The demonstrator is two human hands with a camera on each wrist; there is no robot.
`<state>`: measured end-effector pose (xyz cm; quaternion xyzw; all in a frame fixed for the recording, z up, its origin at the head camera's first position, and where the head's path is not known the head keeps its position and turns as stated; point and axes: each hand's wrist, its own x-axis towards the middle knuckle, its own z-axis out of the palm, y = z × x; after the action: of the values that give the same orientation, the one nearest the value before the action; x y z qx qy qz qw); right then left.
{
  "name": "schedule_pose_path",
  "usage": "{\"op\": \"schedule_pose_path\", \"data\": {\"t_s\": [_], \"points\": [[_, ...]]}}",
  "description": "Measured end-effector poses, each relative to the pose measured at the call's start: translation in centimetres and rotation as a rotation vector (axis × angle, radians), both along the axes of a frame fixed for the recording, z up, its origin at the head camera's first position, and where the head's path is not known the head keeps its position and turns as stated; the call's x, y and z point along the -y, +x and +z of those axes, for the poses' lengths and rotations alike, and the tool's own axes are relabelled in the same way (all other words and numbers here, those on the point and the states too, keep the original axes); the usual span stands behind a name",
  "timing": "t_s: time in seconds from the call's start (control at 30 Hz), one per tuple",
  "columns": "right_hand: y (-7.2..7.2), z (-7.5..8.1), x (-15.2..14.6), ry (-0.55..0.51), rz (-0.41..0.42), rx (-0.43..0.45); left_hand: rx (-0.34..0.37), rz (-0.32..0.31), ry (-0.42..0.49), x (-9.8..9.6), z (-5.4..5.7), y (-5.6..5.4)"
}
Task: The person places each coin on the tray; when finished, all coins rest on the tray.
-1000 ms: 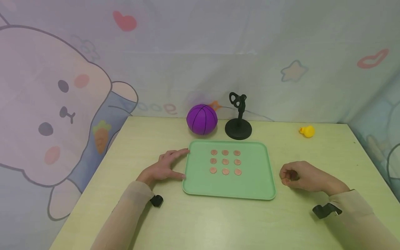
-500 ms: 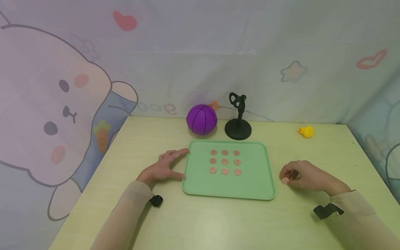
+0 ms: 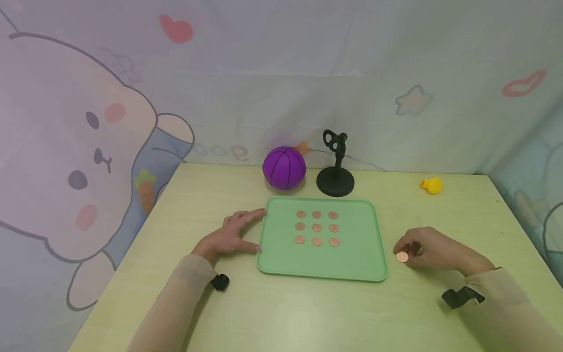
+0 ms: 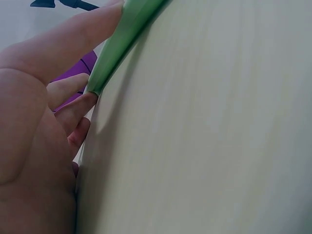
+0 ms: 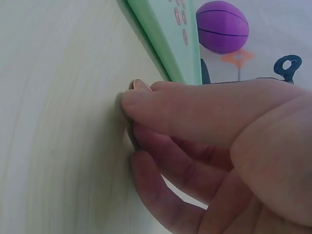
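Just right of the green tray (image 3: 286, 261), my right hand (image 3: 433, 249) pinches a copper coin (image 3: 402, 256) between thumb and fingertips, close over the table. In the right wrist view the coin's edge (image 5: 140, 85) pokes out past the thumb, and the rest is hidden behind it. My left hand (image 3: 228, 237) spreads its thumb and fingers along the tray's left edge, with the tips touching the rim. The left wrist view shows the thumb (image 4: 83, 36) and fingers against that rim. On the tray, copper coins (image 3: 316, 228) lie flat in three rows of three.
Behind the tray stand a purple ball (image 3: 284, 168) with black lines and a black stand (image 3: 335, 181) on a round base. A small yellow toy (image 3: 432, 185) sits at the back right of the pale table (image 3: 281, 318). A printed cloth (image 3: 264, 73) hangs behind.
The coin, hardly visible one second ago, now shows flat-on at the right fingertips as those fingers shifted around it. The left hand, the tray and the coins on it have stayed put.
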<state>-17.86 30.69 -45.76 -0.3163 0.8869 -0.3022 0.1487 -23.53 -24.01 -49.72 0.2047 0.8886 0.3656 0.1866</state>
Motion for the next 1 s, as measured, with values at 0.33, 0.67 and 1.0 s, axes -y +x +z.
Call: {"op": "schedule_pose_path", "data": {"t_s": [0.33, 0.67, 1.0], "points": [[-0.2, 0.5, -0.1, -0.012, -0.025, -0.051, 0.004, 0.011, 0.000, 0.0, 0.0, 0.0], [-1.3, 0.4, 2.6, -0.114, 0.009, -0.087, 0.007, 0.017, -0.001, -0.1, 0.0, 0.0], [-2.7, -0.1, 8.5, -0.106, 0.065, -0.142, 0.007, 0.016, 0.004, 0.0, 0.0, 0.0]]}}
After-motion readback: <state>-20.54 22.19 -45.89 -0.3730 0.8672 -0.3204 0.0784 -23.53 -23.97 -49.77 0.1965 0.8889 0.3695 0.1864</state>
